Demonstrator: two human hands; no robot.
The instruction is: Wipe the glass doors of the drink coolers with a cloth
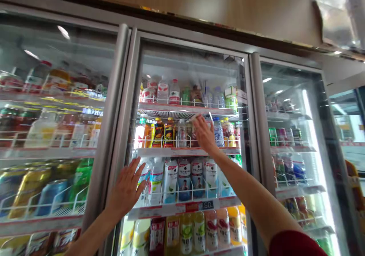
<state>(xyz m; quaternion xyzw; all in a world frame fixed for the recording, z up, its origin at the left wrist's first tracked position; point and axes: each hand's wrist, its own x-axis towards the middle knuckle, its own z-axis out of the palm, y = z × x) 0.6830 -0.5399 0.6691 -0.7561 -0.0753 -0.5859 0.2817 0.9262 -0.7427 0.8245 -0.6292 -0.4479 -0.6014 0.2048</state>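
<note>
My right hand (204,134) reaches up in front of the glass door (188,71) of the middle drinks fridge, level with its second shelf. The fingers are stretched out. A pale blur shows at its fingertips, and I cannot tell if it is a thing or a reflection. Lower down, my left hand (125,189) is spread open by the left frame (121,142) of the same door, and I cannot tell whether it touches. Behind the glass stand dark bottles with yellow caps (157,132) and tall white cartons (170,180).
To the left is another glass-doored fridge (54,134) with bottles and cans. A third fridge door (288,134) stands to the right, with a bright light strip. Above runs a wooden panel (182,1). A clear plastic-wrapped bundle (339,12) sits at the top right.
</note>
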